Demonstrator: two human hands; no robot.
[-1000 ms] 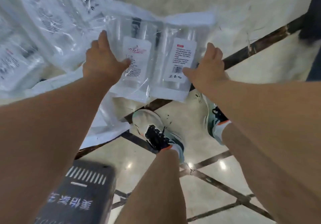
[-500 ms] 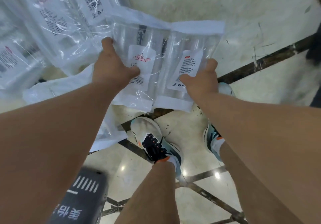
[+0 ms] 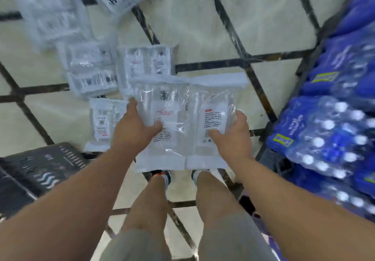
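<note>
Two clear packets (image 3: 168, 145), left hand (image 3: 133, 128) and right hand (image 3: 233, 137) gripping, shoes (image 3: 160, 173) mostly hidden

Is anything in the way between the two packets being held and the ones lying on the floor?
Nothing visible. The left hand and right hand hold the two packets aloft; the floor packets lie just beyond.

The left hand (image 3: 135, 128) grips a clear plastic packet with a red-printed white label (image 3: 162, 151) at its left edge, thumb across the front. The right hand (image 3: 233, 137) grips a second clear labelled packet (image 3: 213, 98), which touches the first. Similar clear packets (image 3: 93, 74) lie on the cream tiled floor (image 3: 203, 27). Blue shrink-wrapped bottle packs (image 3: 332, 131) are stacked at right.
</note>
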